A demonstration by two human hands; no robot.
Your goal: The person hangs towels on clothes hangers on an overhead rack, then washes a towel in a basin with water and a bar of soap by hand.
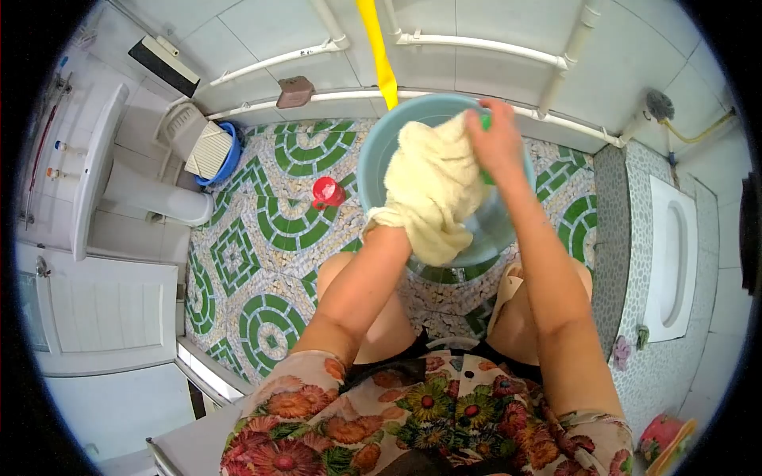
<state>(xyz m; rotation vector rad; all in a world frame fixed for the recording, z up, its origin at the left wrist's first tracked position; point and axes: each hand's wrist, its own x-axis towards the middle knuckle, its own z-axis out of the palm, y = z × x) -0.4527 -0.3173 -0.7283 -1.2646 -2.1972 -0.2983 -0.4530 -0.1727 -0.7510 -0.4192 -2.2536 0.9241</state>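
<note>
Crouching over a pale blue basin [373, 163] on the patterned green floor tiles [262, 238], the person has a cream-coloured cloth [432, 186] lifted out above it. From the head camera, the right hand [496, 143] is clenched around the top of the cloth near the basin's far rim, with something green showing just behind the fingers, perhaps a brush or a bit of soap; I can't make it out. The left hand [385, 226] is wrapped in the lower end of the cloth, mostly covered, apparently closed on it near the basin's near-left rim. The cloth's long run goes from the upper right down to the lower left, between the two hands. A red cup [327, 192] stands just left of the basin, a yellow strip [379, 51] hangs behind it, and a squat toilet [673, 258] lies well off to the right.
</note>
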